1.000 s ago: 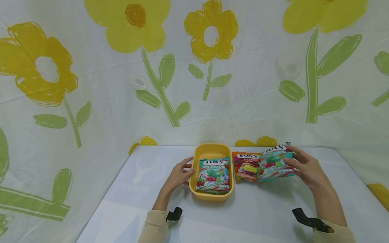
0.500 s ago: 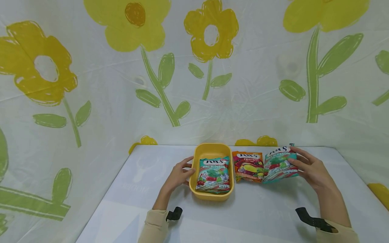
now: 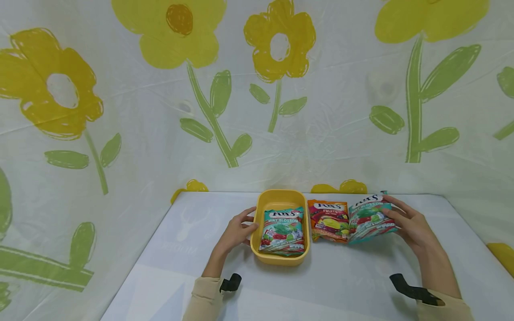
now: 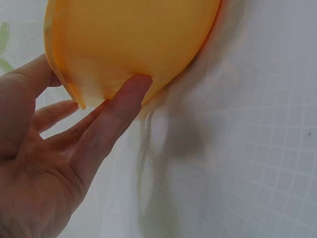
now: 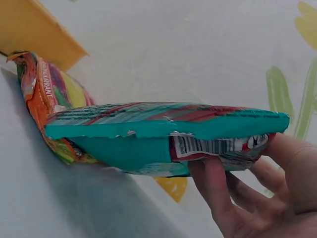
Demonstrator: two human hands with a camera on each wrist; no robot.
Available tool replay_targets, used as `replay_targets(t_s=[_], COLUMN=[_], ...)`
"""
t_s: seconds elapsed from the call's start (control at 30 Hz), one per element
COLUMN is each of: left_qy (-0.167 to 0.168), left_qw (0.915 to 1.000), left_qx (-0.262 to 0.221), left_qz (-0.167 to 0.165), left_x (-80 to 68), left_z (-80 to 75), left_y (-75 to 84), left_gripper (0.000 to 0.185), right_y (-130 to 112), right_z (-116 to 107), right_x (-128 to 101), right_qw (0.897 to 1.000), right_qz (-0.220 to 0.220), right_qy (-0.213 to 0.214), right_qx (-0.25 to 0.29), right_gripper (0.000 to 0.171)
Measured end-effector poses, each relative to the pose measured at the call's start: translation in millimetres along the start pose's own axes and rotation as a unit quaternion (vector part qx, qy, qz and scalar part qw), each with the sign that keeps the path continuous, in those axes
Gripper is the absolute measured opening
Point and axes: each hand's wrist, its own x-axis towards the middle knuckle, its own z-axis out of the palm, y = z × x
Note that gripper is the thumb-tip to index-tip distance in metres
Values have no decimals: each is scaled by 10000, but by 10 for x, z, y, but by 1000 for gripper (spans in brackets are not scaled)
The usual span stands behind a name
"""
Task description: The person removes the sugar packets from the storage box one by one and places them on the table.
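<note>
The yellow tub (image 3: 279, 199) sits mid-table near the back edge, with a teal candy bag (image 3: 282, 230) filling most of its floor; only a strip at the far end of the tub is bare. The left hand (image 3: 237, 231) blocks the tub's left wall. Just to the right, an orange candy bag (image 3: 328, 219) lies close against the tub, and a second teal bag (image 3: 371, 217), tilted up in the right hand (image 3: 410, 225), overlaps it, so that side is crowded. The white table (image 3: 188, 236) is open to the left and along the near edge. The flowered sheet (image 3: 160, 111) closes off the back and sides.
</note>
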Motion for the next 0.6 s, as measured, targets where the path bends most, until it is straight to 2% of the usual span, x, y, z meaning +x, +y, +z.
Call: replay_targets(t_s=[0.1,0.23,0.33,0.4,0.47,0.6], left_qy=[-10,7,42,57,57,75], left_qw=[10000,10000,10000,10000,10000,9999], left_qx=[-43,-30,27,49,67,102], left_qz=[1,3,-4,-17,-40,-64], left_x=[-3,-14,-31,-37,-38,-25], left_z=[-6,3,8,11,13,16], left_y=[-8,20,60,83,96,76], left_gripper=[60,60,60,60,59,59], right_y=[25,42,45,43,37,9], right_z=[12,-3,-15,-14,-1,51], right_x=[17,28,40,46,43,22], right_qw=[10000,9997,9947,9848,9703,9486], right_qz=[14,68,86,66,-69,-365], right_qy=[9,11,-14,-21,-59,-133], right_qx=[10,-239,-1025,-1734,-2418,-3141], right_gripper=[65,68,72,75,79,86])
